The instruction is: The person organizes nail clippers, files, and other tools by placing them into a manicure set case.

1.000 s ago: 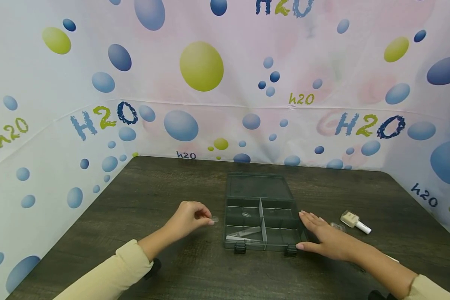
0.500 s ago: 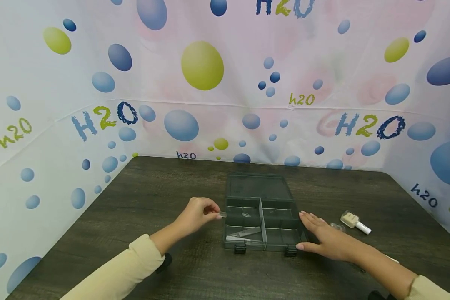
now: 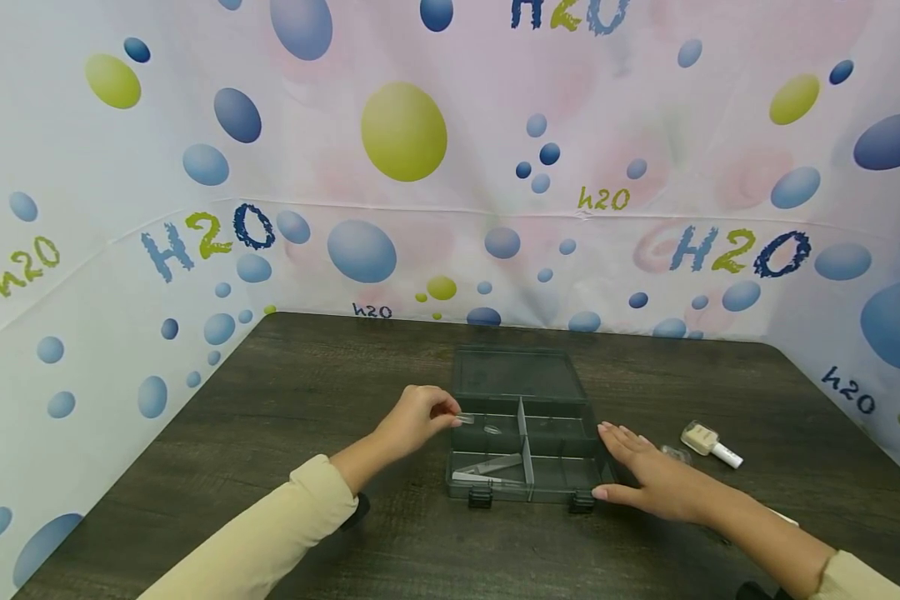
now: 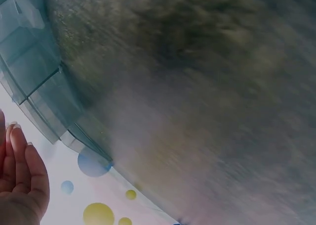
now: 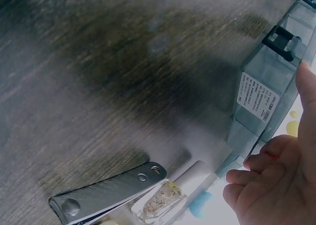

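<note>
A dark translucent divided box lies with its lid folded back. My left hand pinches a small clear piece between thumb and fingertips, at the left rim of the back left compartment. A similar clear piece lies in that compartment. The front left compartment holds flat grey strips. My right hand rests along the box's right side with straight fingers, the thumb near a front latch. In the left wrist view the hand's pinched piece is hidden.
Right of the right hand lies a cream nail polish bottle with a white cap. A small clear object sits beside that hand. The right wrist view shows nail clippers on the dark wooden table. A patterned curtain stands behind.
My left hand has moved right and a little farther back with the clear piece, from beside the box to over its left rim. The right hand has stayed in place.
</note>
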A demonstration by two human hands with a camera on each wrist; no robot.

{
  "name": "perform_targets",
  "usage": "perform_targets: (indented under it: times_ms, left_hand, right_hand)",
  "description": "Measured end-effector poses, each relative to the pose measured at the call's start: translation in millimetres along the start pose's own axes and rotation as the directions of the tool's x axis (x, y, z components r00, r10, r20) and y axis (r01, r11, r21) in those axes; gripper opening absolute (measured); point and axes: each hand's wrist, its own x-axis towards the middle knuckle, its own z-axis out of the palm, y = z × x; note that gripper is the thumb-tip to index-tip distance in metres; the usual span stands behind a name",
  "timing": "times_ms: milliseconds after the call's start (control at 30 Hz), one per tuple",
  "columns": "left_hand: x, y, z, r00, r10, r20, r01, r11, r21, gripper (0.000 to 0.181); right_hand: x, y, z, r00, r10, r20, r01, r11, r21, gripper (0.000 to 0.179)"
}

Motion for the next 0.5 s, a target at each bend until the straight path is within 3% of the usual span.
perform_targets:
  times_ms: [200,500]
  left_hand:
    - [11.7,5.9,5.4,0.999,0.017,0.042,-0.019,0.999,0.049,0.009]
    - [26.9,9.8,10.8,0.979,-0.009,0.205,-0.031,0.982,0.188,0.011]
  right_hand:
    - [-0.2,1,0,1.000,-0.001,0.001,0.001,1.000,-0.001,0.094]
    - [0.0,0,1,1.000,0.002,-0.001,-0.002,1.000,0.002,0.094]
